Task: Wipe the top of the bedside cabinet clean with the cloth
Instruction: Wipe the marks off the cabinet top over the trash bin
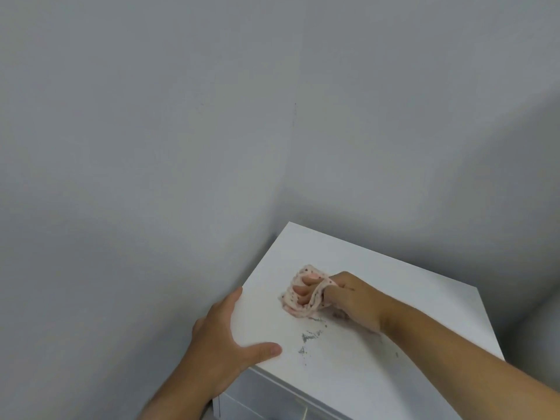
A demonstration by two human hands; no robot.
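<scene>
Two hands: right hand [348, 298] clenched on cloth [303, 291]; left hand [224, 338] spread, gripping cabinet [394, 298] edge.

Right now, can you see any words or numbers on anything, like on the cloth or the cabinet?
No readable text anywhere.
The cloth in the right hand shows only small dots, no letters.
The cabinet top has grey smudges, not writing.
The left hand covers no label that shows.

Soft, even light; mild blur; wide-angle edge bending.
</scene>
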